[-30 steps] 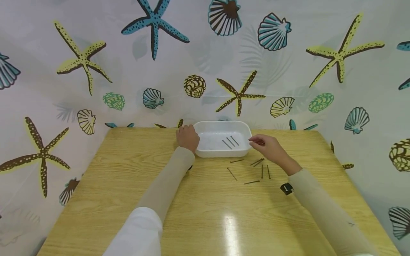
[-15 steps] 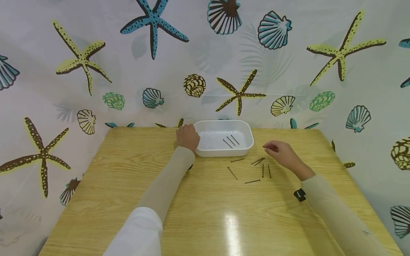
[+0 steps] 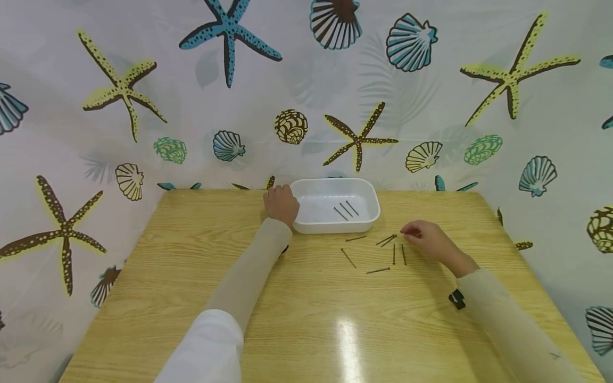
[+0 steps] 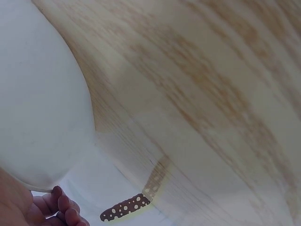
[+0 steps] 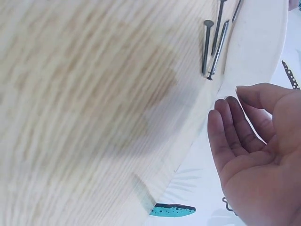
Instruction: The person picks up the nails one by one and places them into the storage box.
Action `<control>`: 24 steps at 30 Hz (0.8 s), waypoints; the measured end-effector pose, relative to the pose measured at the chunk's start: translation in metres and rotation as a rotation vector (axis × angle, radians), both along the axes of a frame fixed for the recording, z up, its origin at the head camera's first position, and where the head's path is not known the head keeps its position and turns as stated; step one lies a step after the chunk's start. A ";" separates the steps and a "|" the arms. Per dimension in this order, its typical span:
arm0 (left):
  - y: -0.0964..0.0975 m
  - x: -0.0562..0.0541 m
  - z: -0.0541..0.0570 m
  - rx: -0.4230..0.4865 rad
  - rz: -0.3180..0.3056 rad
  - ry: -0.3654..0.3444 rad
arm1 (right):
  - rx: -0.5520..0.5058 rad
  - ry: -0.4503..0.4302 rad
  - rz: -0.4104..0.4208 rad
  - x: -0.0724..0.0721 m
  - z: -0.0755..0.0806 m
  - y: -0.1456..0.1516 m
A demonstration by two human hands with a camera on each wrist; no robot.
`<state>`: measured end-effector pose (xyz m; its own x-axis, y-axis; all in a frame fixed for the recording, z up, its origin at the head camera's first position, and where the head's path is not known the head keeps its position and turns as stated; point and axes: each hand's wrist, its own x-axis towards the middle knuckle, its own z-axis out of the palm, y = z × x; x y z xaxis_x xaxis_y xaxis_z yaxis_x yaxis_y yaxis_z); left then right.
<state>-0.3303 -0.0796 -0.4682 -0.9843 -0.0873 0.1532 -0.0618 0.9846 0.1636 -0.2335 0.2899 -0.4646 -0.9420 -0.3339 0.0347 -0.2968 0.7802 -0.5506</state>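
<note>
At the left end of a white plastic tray (image 3: 330,228), my left hand (image 3: 281,205) holds the rim; in the left wrist view the fingers (image 4: 64,203) curl at the tray's edge. Three nails (image 3: 346,210) lie inside the tray. Just right of the loose nails on the table, my right hand (image 3: 431,240) hovers with thumb and fingers loosely bent. A gap shows between its thumb and fingers in the right wrist view, with nothing held. Closest to its fingertips is a small group of nails (image 5: 207,47), near the tray's outer wall.
Several more nails lie scattered in front of the tray, among them a slanted nail (image 3: 348,258) and a nearly level nail (image 3: 378,271). The wooden table (image 3: 191,255) ends at a cloth backdrop (image 3: 263,80) printed with starfish and shells, just behind the tray.
My right hand has moved from the tray's right end, rightward and down toward the nails on the table. The left hand stays at the tray.
</note>
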 end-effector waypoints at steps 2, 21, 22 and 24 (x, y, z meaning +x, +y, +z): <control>0.000 0.000 -0.001 -0.002 -0.001 0.006 | 0.012 -0.016 -0.001 0.000 -0.003 0.003; -0.002 -0.007 -0.010 -0.013 -0.008 0.038 | 0.080 -0.081 0.156 0.004 -0.016 0.012; -0.002 -0.006 -0.010 -0.015 -0.009 0.036 | 0.074 -0.090 0.154 0.005 -0.015 0.011; -0.002 -0.005 -0.008 -0.018 -0.011 0.030 | 0.070 -0.095 0.154 0.006 -0.013 0.011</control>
<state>-0.3354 -0.0817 -0.4758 -0.9802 -0.0738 0.1839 -0.0467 0.9880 0.1475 -0.2276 0.3007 -0.4778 -0.8776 -0.4725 -0.0809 -0.3645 0.7672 -0.5277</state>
